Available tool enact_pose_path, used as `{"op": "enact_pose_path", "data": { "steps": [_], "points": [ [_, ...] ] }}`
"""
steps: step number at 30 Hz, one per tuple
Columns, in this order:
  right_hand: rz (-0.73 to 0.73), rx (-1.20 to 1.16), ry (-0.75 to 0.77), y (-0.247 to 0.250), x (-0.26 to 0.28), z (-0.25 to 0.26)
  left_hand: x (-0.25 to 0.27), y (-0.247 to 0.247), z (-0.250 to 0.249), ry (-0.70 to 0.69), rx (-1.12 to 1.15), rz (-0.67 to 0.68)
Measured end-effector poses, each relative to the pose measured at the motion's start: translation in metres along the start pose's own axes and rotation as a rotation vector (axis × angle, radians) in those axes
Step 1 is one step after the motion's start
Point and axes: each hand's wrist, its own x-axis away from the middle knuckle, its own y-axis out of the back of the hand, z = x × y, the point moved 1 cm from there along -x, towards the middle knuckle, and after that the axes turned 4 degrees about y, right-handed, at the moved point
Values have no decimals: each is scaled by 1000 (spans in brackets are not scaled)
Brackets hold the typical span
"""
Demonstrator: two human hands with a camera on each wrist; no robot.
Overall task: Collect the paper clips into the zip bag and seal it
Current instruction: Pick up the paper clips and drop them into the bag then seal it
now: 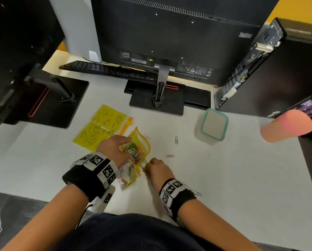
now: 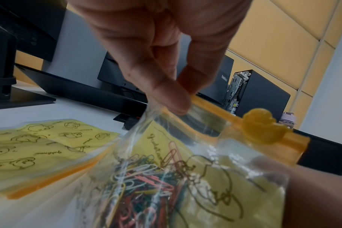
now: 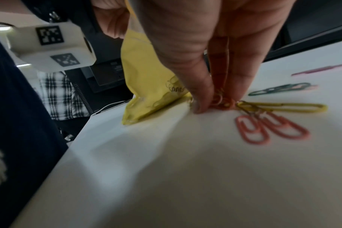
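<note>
The yellow zip bag point(image 1: 140, 142) stands open mid-table, holding several coloured paper clips point(image 2: 146, 177). My left hand point(image 1: 115, 147) pinches its clear upper edge point(image 2: 162, 111) between thumb and finger. The orange zip strip carries a duck-shaped slider point(image 2: 263, 128). My right hand point(image 1: 151, 164) is just right of the bag's lower corner, and its fingertips point(image 3: 203, 100) pinch a small bunch of clips point(image 3: 222, 102) on the table. A yellow clip point(image 3: 283, 107), pink clips point(image 3: 269, 129) and a green clip point(image 3: 279, 89) lie beside them. Loose clips point(image 1: 176, 140) point(image 1: 170, 156) point(image 1: 197, 193) lie to the right.
A second yellow bag point(image 1: 99, 125) lies flat left of the open one. A clear box with a teal rim point(image 1: 213, 125) and a pink cup point(image 1: 285, 125) stand at the right. Monitor stands point(image 1: 157, 100), a keyboard point(image 1: 106, 69) and a computer case point(image 1: 251, 60) fill the back.
</note>
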Motion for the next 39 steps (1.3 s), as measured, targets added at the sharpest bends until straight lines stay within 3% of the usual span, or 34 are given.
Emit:
{"op": "enact_pose_path", "data": {
  "steps": [5,9,13,17,20,23,25,28,32,39],
  "points": [
    [-7,14,-46,10,1,-7,-2,1,1,-1,-4,6],
    [-42,-92,-167,31,4,-24,-2,0,1,-4,-13,11],
    [-226,-365,-309,56,6,-32,-4,-2,1,-11,-34,27],
    [-409,-606,-177,90,-2,2,-6,-3,-1,-16,-50,64],
    [-370,-645,-55,96,-11,30,-7,-3,-4,-30,-99,90],
    [-286,-739,-70,88,-6,26,-7,-2,-5,-40,-102,89],
    [-315,-798,-163,82,9,0,-8,-1,-4,-41,-87,90],
    [-367,-568,-387,61,46,-61,-9,-2,0,-46,-86,96],
    [-184,-410,-571,20,92,-107,-12,-4,0,-51,-59,87],
    [-217,-390,-508,1,75,-92,-16,-3,0,-57,-44,76]
  ]
}}
